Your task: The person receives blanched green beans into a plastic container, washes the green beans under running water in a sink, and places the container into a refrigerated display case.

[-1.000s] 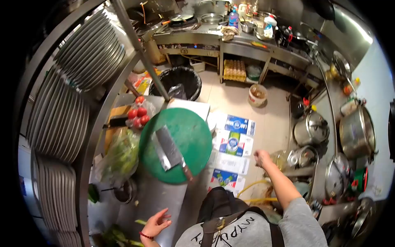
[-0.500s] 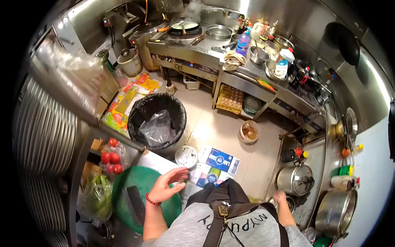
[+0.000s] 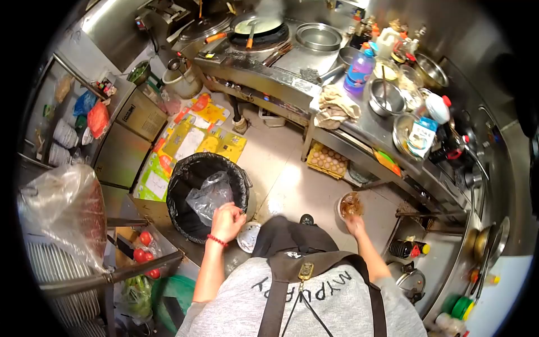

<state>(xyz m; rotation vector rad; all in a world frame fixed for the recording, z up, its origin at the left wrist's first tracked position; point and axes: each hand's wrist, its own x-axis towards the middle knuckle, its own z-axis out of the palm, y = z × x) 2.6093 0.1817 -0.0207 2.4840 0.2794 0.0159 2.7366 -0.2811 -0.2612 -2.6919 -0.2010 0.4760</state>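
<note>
My left hand (image 3: 226, 221), a red bead bracelet at its wrist, hangs at the near rim of the black-lined trash bin (image 3: 181, 222). Its fingers are loosely curled, and nothing shows in them. Inside the bin lies a crumpled clear plastic bag (image 3: 209, 195). My right hand (image 3: 353, 224) reaches out over the floor, overlapping the near side of a small white bucket (image 3: 340, 206) with brownish contents. Whether it touches the bucket, I cannot tell; its fingers are mostly hidden.
Ahead, a pan (image 3: 258, 26) steams on the stove beside a metal pan (image 3: 318, 36). The right counter holds a cloth (image 3: 336, 106), a purple bottle (image 3: 359, 73) and steel bowls (image 3: 387, 96). Eggs (image 3: 328, 161) sit below. Stacked plates (image 3: 53, 275) and tomatoes (image 3: 139, 255) are at left.
I have moved forward toward the stove and counter. My left hand went from spread to curled, now by the bin. My right hand moved from near the pressure cooker to the bucket.
</note>
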